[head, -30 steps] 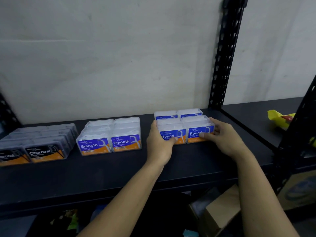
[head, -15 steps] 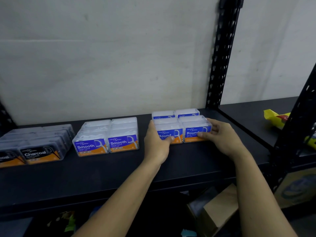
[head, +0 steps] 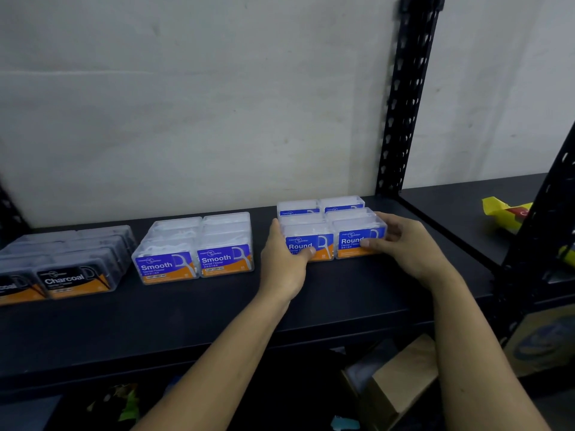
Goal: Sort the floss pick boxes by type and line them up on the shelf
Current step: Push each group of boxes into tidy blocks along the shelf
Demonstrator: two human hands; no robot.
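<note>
Three groups of clear floss pick boxes stand on the black shelf (head: 186, 309). Dark Charcoal boxes (head: 71, 275) are at the left, Smooth boxes (head: 199, 250) in the middle, Round boxes (head: 329, 225) at the right, each group two wide and several deep. My left hand (head: 284, 262) presses the left side of the front Round boxes, thumb on the label. My right hand (head: 404, 244) wraps the right side of the same front pair, thumb across the right label. Both hands clasp the pair from either side.
A black perforated upright (head: 404, 98) rises behind the Round boxes. A yellow packet (head: 505, 213) lies on the neighbouring shelf at the right. Cardboard boxes (head: 401, 377) sit below the shelf. A pale wall backs the shelf.
The view has shifted slightly. Both hands stay clasped on the front Round boxes, and the right thumb has slid a little further over the right label.
</note>
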